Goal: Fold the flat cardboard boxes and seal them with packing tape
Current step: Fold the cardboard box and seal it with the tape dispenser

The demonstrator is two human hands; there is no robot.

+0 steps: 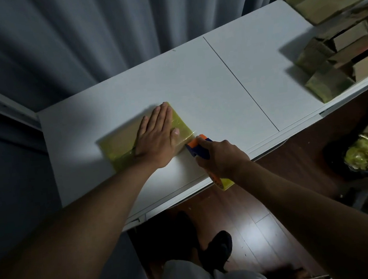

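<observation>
A small cardboard box (120, 143), wrapped in yellowish tape, lies on the white table (208, 96) left of centre. My left hand (155, 137) presses flat on its top with straight fingers. At the box's right corner my right hand (221, 158) grips an orange and blue tape dispenser (198, 148), its head touching the box edge. The yellow tape roll (225, 184) shows below my wrist, past the table's front edge.
Several folded and taped cardboard boxes (337, 55) are piled at the table's right end. Grey curtains (99, 34) hang behind the table. A dark bin with crumpled yellow tape (366, 156) stands on the wooden floor at right. My feet are under the table.
</observation>
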